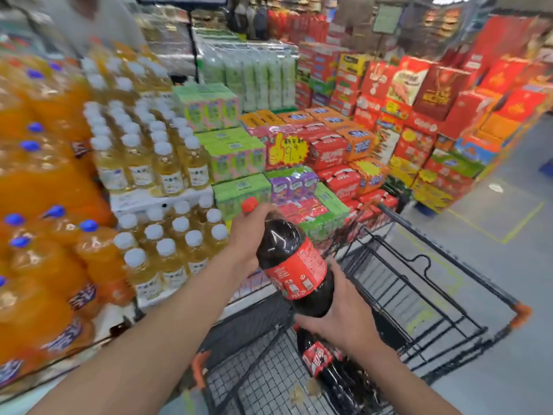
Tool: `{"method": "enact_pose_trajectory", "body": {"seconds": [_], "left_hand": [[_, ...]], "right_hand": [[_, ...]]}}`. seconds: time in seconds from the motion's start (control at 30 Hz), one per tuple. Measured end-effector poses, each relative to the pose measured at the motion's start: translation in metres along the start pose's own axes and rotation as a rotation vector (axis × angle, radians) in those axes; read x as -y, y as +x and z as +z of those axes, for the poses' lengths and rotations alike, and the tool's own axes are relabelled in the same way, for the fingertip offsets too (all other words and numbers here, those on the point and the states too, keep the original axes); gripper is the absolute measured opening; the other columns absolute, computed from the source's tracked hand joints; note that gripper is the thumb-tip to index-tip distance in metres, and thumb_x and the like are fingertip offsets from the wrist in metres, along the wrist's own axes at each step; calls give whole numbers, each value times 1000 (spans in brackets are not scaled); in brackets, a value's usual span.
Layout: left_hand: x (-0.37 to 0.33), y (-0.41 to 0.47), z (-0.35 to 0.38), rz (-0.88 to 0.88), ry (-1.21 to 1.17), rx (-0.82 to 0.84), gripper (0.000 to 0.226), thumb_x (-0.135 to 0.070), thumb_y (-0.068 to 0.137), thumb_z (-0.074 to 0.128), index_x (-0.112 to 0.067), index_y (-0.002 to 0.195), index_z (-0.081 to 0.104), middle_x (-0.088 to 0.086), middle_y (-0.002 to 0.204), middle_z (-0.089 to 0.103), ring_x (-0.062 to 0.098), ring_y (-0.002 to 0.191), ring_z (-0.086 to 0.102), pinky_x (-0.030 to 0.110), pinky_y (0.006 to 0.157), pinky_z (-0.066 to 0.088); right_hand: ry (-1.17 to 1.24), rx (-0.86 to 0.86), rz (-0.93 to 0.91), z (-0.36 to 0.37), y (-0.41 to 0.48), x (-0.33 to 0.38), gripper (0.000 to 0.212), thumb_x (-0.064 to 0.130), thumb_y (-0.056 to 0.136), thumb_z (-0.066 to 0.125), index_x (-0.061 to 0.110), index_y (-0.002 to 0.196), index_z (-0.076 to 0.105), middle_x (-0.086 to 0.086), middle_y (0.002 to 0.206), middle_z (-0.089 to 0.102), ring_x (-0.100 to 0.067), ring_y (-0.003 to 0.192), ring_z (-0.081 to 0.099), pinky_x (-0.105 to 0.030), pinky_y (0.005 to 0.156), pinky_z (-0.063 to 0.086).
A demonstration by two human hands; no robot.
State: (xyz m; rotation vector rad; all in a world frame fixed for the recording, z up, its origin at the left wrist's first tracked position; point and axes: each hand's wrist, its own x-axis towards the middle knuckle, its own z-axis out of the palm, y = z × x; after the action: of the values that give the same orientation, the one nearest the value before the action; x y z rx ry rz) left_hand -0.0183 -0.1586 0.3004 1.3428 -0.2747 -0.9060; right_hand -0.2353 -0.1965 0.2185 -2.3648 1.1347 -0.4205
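Fingers of the left hand (248,235) curl round the shoulder of a large cola bottle (294,265), just under its red cap (250,204), while the right hand (344,313) cups the base from below, thumb up along the side. Both hands hold the bottle firmly. It hangs tilted in the air, cap up and away to the left, above the near end of a black wire cart (449,256). A second cola bottle (317,354) lies on its side in the cart, directly beneath the right hand.

The job in hand looks like loading the bottle into the cart. The main risk is the drop. The bottle is full and heavy, and if the right hand slides off the rounded base before the bottle is low, the neck grip alone may not stop it. It would then land on the bottle below. A hard knock could dent either one or shake up the fizzy drink. The gap beside the lying bottle seems narrow, though motion blur makes the cart's mesh floor hard to read, so the new bottle may roll against its neighbour or catch the wire side.

To the left, stacked orange drinks (45,250) and pale tea bottles (167,175) stand close to the left elbow, and a wide swing could nudge them.
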Motion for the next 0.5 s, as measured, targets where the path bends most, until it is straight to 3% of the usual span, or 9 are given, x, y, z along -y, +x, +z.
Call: {"method": "enact_pose_trajectory", "body": {"seconds": [0.07,0.17,0.33,0.5], "left_hand": [[-1,-14,-18,32,-35,-70,12,-25,84,72,-13,79,71,7,71,74,26,67,72,35,65,56],[-4,-37,-44,79,-67,-148,10,-23,81,73,-14,78,71,8,72,73,27,70,71,36,66,54],[-18,-74,-96,147,-111,-270,12,-29,72,77,-17,71,74,11,83,76,31,78,73,42,75,57],[-26,-115,-154,196,-190,-428,17,-19,81,77,-10,93,70,18,89,75,28,70,74,33,60,59]], "right_hand": [[0,36,-101,-2,0,8,129,69,59,83,37,160,9,11,140,52,-16,129,54,-33,99,49],[71,82,-243,2,-1,24,115,62,61,85,43,153,19,25,130,47,-11,125,56,-26,89,48],[167,155,-385,26,-1,65,112,61,58,87,42,149,26,22,133,52,-10,123,56,-36,93,52],[193,263,-504,61,-4,112,107,64,54,87,46,143,31,21,127,55,-8,117,58,-38,89,54]]}}
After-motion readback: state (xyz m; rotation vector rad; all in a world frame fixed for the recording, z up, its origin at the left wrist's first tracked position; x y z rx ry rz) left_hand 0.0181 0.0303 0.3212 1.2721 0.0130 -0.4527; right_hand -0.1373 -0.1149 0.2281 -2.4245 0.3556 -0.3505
